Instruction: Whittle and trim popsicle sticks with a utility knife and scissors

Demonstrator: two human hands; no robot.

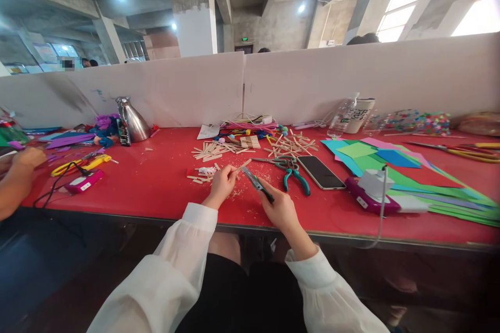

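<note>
Over the red tabletop (128, 187): two hands close together, wood shavings (239, 191) scattered beneath them.
Left hand (223, 184): fingertips pinched on a thin wooden craft stick (245, 163), which slants up to the right.
Right hand (279, 208): closed around a utility knife (254, 181), its blade pointing up and left to the stick; whether the edge touches the wood cannot be told.
Beyond the hands: a loose pile of craft sticks (207, 150).
Right of the knife: teal-handled long-nose pliers (291, 163), then a dark-screened smartphone (321, 171) lying flat.
Far right: fanned sheets of coloured paper (394, 158) behind a purple power strip (363, 197) with a white plug.
Left side: a steel vacuum jug (135, 122) upright near the white partition (175, 91); a co-worker's hand (31, 156) at the edge.
</note>
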